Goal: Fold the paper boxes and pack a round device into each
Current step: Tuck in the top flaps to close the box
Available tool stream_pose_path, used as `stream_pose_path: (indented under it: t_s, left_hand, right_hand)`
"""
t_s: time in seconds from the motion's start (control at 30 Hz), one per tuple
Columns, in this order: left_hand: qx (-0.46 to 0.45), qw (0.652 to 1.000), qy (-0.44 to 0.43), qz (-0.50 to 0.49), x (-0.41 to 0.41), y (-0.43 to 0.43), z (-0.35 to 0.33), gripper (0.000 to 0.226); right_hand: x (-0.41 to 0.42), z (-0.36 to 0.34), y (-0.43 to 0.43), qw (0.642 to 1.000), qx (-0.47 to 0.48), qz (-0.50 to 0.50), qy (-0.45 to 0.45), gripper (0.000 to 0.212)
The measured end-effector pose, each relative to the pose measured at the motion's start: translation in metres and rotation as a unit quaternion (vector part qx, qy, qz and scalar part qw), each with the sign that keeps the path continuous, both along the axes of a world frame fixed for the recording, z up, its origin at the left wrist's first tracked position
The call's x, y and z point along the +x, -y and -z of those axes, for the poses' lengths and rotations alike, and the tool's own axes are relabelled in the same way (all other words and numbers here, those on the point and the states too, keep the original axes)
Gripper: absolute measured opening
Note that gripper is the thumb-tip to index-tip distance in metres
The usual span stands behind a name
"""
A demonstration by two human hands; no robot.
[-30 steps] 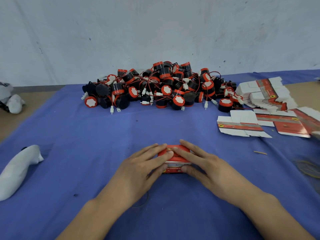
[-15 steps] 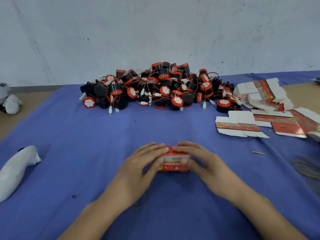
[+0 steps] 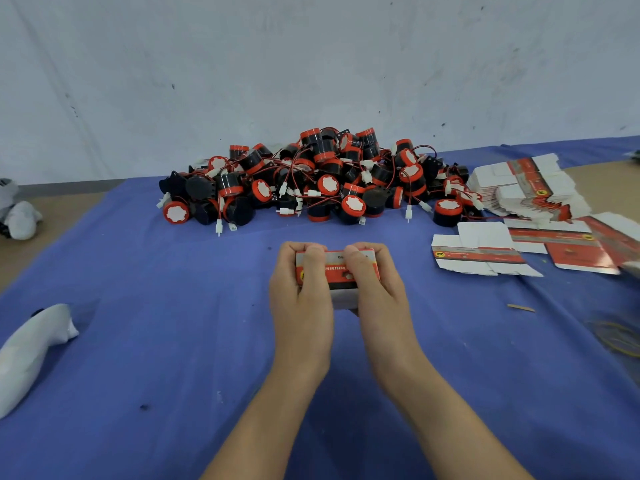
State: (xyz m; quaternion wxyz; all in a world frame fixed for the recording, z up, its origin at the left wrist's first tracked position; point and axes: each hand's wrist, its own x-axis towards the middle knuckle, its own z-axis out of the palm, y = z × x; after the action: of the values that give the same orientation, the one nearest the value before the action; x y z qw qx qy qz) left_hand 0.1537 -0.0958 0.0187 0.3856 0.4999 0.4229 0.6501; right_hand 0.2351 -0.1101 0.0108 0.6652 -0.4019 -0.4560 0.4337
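Head view: at the centre of the blue cloth (image 3: 166,358), a folded red-and-white paper box (image 3: 338,271) is held up off the surface between both hands. The left hand (image 3: 300,296) wraps its left end, thumb lying over the near face and fingers curled round the far side. The right hand (image 3: 378,296) clasps the right end the same way, thumb on the printed band. The two hands sit close together, thumbs nearly meeting across the box. Whether a device is inside cannot be told.

At 12 o'clock from the box, against the pale wall (image 3: 311,64), lies a heap of round devices (image 3: 322,178): black bodies, red caps, red-and-black leads with white plugs. At 2 o'clock is a fanned stack of flat box blanks (image 3: 530,188), partly off the cloth on the bare tabletop (image 3: 609,181). At 3 o'clock a single flat blank (image 3: 481,254) lies on the cloth, with more blanks (image 3: 575,251) just beyond it. A small wooden sliver (image 3: 521,308) lies at 4 o'clock. At 8 o'clock rests a white cloth bundle (image 3: 34,344), and at 9 o'clock, off the cloth, another white bundle (image 3: 20,216).
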Motion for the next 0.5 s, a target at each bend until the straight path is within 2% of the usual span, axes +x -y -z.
stream_pose_path:
  t_s: [0.1,0.3,0.5]
  left_hand:
    - [-0.033,0.999,0.012,-0.005,0.007,-0.012,0.006,0.021]
    - [-0.175,0.984,0.026,-0.011,0.022,-0.036,0.024,0.026]
    - [-0.178,0.984,0.022,-0.021,0.028,-0.047,0.024,0.025]
  right_hand:
    - [-0.003,0.005,-0.006,0.998,-0.035,0.049,-0.010,0.018]
    - [-0.005,0.019,-0.028,0.981,-0.142,0.128,-0.019,0.019]
    - [-0.008,0.019,-0.039,0.964,-0.182,0.192,-0.029,0.018]
